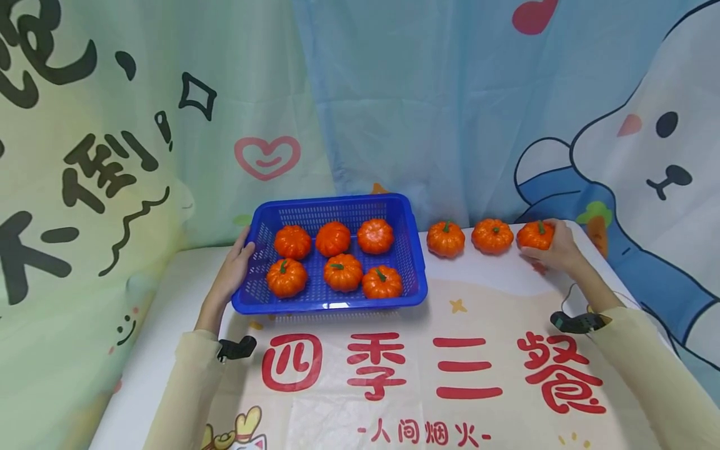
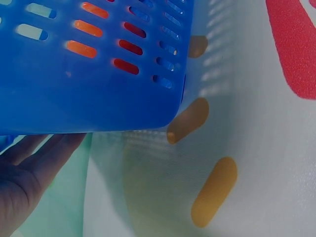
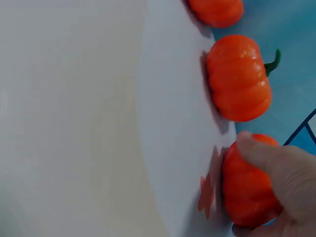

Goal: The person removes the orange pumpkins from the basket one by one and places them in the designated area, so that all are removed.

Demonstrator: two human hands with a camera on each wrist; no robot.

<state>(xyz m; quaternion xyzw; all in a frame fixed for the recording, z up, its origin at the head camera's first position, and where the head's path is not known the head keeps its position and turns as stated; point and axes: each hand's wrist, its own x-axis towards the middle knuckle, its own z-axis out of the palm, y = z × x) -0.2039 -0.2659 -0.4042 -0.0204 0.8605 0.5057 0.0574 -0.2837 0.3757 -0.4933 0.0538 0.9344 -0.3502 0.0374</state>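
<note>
A blue plastic basket [image 1: 337, 306] stands at the left of the table with several small orange pumpkins in two rows inside. My left hand [image 1: 232, 269] lies against the basket's left side; in the left wrist view its fingers [image 2: 57, 150] look fairly straight and pass out of sight behind the blue edge. To the right of the basket, three more pumpkins form a row near the table's back edge. My right hand [image 1: 557, 249] grips the rightmost pumpkin [image 1: 535, 235], with the thumb across it in the right wrist view. Beside it sit the middle pumpkin [image 1: 492, 236] and the left one [image 1: 445, 239].
A printed cloth [image 1: 422, 375] with large red characters covers the table's front. Behind the table hangs a cartoon curtain [image 1: 394, 125], close to the basket and the pumpkin row. A thin cable [image 1: 568, 290] runs near the right wrist.
</note>
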